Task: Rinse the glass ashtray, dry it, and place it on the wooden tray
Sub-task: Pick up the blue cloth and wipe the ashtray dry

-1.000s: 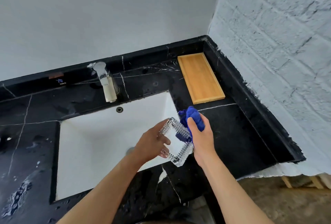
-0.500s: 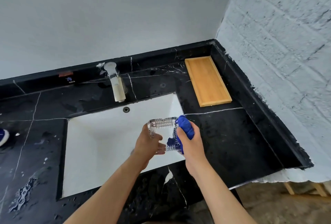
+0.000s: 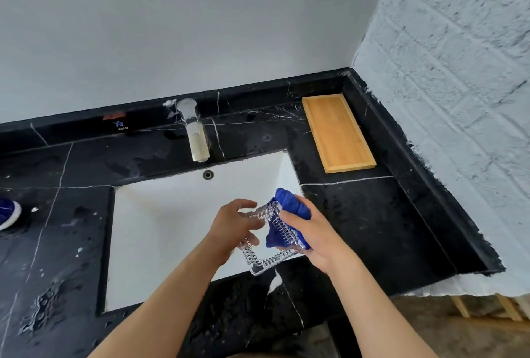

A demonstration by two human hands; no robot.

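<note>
A square, ribbed clear glass ashtray hangs tilted over the right front corner of the white sink. My left hand grips its left edge. My right hand is closed on a blue cloth and presses it against the ashtray's right side and inside. The wooden tray lies bare on the black counter at the back right, against the wall corner, well apart from both hands.
A chrome faucet stands behind the sink, its water off. The black marble counter is wet in places. A blue and white object sits at the far left edge. A white brick wall bounds the right side.
The ashtray has been turned in my hands, from edge-on to tilted with its inside showing. The blue cloth has shifted along its right side.
</note>
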